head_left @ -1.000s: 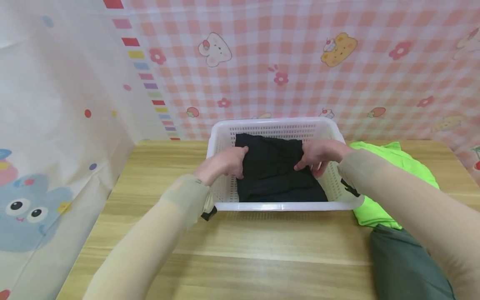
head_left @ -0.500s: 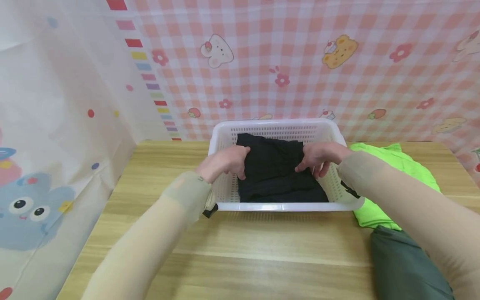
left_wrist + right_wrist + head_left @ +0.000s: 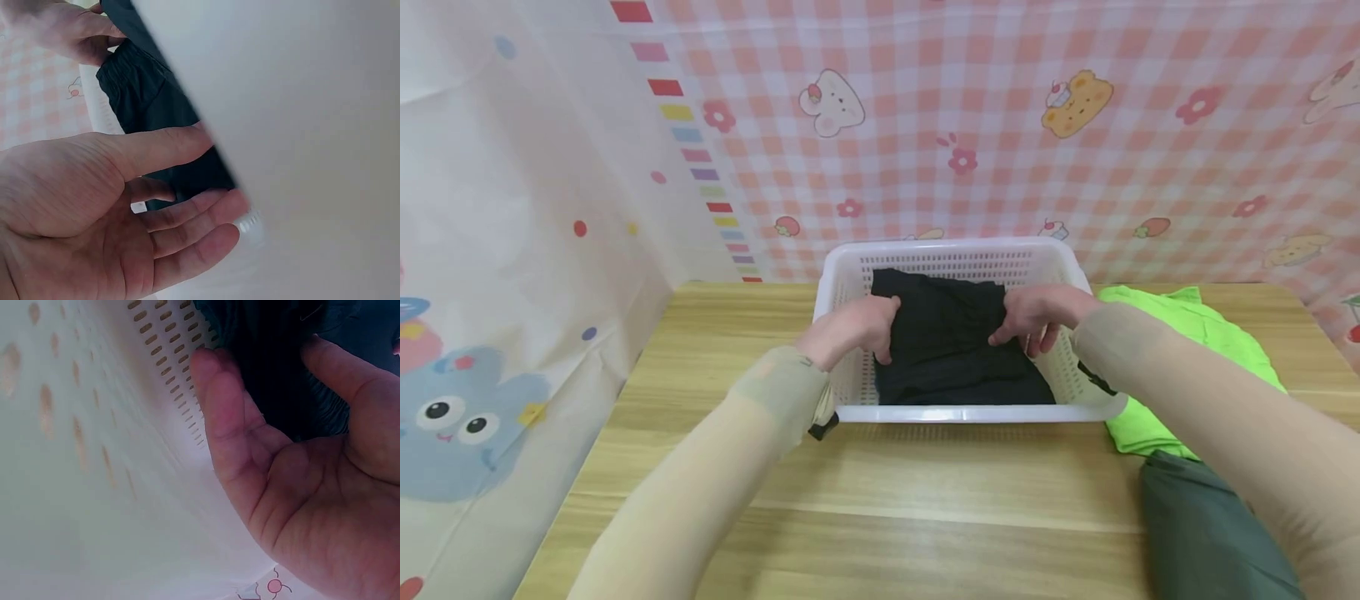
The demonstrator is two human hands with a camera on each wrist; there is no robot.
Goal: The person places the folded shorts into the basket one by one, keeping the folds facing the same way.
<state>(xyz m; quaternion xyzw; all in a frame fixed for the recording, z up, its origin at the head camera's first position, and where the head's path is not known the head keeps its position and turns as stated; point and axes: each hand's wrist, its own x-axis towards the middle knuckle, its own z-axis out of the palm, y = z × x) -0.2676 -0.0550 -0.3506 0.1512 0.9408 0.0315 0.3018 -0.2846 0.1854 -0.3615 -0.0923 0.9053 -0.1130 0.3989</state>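
Note:
A folded black garment [image 3: 947,342] lies inside a white perforated plastic basket [image 3: 970,413]. My left hand [image 3: 853,327] holds its left side, thumb on top and fingers at the edge. In the left wrist view, a gathered, elastic-looking edge of the garment [image 3: 134,87] shows beyond the thumb. My right hand [image 3: 1037,315] grips the opposite side, with the thumb on the cloth. Seen from the right wrist, the curled fingers [image 3: 225,419] are between the garment and the perforated basket wall; the fingertips under the cloth are partly hidden.
Right of the basket lies a bright green garment [image 3: 1225,333], partly under my right forearm. A dark grey-green garment [image 3: 1210,533] is nearer the front. All rest on a wooden table [image 3: 925,500]. A pink checked cloth [image 3: 910,150] hangs behind the basket.
My left hand has shifted very slightly right and down along the garment's side. The right hand, the garment and the basket stay practically still.

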